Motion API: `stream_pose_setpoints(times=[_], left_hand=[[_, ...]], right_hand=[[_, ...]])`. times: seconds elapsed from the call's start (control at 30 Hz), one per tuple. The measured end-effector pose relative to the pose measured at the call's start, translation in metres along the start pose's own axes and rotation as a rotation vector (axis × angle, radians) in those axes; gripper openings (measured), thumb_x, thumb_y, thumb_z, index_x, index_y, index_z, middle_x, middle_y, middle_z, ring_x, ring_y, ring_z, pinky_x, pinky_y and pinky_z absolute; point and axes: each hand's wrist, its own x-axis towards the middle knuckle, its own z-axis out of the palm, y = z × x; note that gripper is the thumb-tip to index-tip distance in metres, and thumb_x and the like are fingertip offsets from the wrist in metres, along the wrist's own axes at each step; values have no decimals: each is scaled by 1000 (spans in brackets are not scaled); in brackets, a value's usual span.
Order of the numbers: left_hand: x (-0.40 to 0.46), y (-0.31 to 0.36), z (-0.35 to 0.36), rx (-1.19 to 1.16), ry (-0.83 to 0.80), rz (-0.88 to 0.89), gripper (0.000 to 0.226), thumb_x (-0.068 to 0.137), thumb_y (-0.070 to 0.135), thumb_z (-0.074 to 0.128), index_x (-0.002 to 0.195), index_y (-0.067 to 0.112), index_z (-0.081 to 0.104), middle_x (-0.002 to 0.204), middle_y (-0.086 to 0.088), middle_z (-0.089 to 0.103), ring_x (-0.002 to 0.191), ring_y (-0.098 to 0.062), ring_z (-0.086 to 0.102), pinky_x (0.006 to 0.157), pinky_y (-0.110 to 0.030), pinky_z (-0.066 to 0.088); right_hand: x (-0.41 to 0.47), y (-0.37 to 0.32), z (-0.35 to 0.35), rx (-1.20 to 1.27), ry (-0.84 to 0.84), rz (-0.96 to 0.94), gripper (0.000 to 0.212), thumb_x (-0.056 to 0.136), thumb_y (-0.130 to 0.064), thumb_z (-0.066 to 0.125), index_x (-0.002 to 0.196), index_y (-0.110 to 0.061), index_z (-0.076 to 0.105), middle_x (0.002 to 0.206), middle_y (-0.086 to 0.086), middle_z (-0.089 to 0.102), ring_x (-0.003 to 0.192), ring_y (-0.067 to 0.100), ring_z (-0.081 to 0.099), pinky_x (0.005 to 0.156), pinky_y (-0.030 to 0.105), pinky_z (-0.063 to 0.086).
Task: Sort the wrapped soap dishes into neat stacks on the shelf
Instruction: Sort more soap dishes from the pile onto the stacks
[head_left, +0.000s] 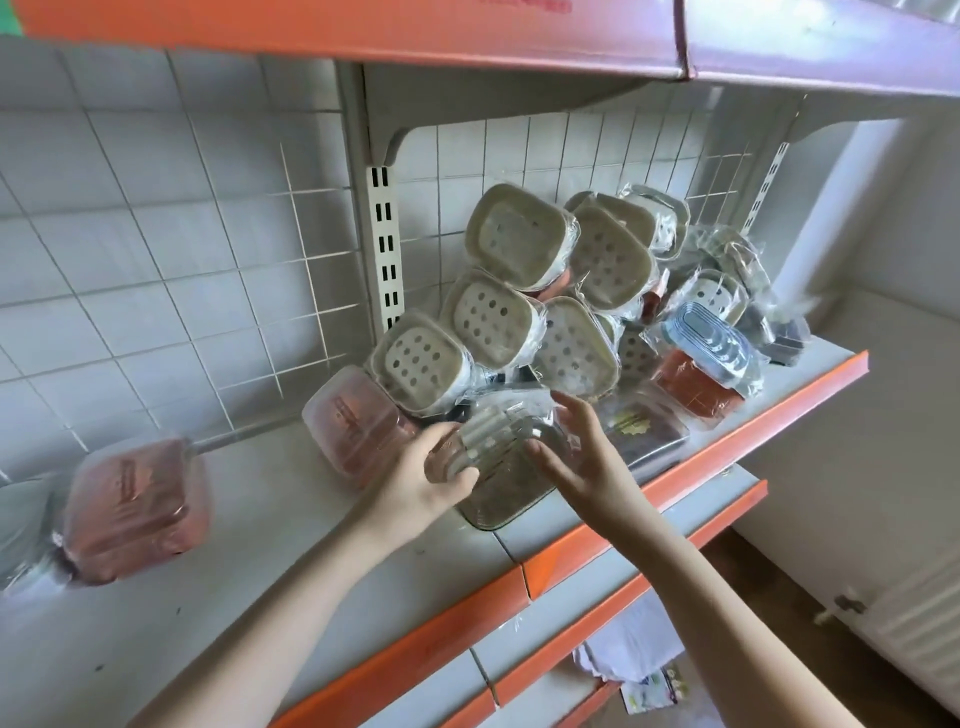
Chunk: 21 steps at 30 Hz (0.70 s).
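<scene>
Nearest to us, both forearms reach up and fwd over the orange front edge of the shelf (311, 519). Our left hand (415, 488) has its grip clamped on a clear wrapped soap dish (493, 436): thumb on the near side, fingers curled round the left end. Our right hand (576, 457) has its grip apart, fingers relaxed and spread, palm facing the same dish at its right side; we cannot tell whether it touches the wrap.

The held dish is transparent, ribbed, sealed in glossy film. It sits just above a grey-green wrapped dish (498, 499) lying flat at the shelf front.

Left of the hands, a red-pink wrapped dish (353, 421) lies flat on the shelf. Well apart to the far left, a second red-pink one (135, 509) lies near the shelf's left end; blurred.

Behind the hands, a loose heap of beige wrapped dishes (524, 291) leans against the wire grid back panel (208, 260). Each is a rounded rectangle w/ a perforated drain insert, tilted face-out, overlapping its neighbours.

Right of the heap: a blue-and-white ribbed dish (711, 348) rests on an orange-red one (696, 389); a dark wrapped dish w/ a gold mark (644, 431) lies flat in front. Further grey wrapped items at the far right are too indistinct to ID.
</scene>
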Motion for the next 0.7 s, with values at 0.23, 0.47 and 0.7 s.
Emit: stream_pose_setpoints(times=[0.23,0.47,0.7], left_hand=[[-17,-6,-18,-170,-139,-176,36,75,36,62,110,26,58,92,15,70,86,12,59,75,-8,45],[-25,-30,-16,222,17,-138,57,74,61,50,114,23,63,106,14,61,88,6,56,78,-10,40],[-34,-25,-3,746,226,-6,43,81,40,39,104,20,68,99,5,68,91,-21,63,79,-35,52]], right_hand=[[-13,11,20,-79,-129,66,69,84,-45,63,139,-13,36,123,-4,51,110,6,46,88,13,33],[-11,9,45,-317,-201,156,34,93,-44,53,105,-12,48,95,8,54,104,31,53,72,28,28],[15,-5,21,-439,223,-142,27,86,-13,64,113,-9,63,115,11,57,107,30,46,93,32,34]])
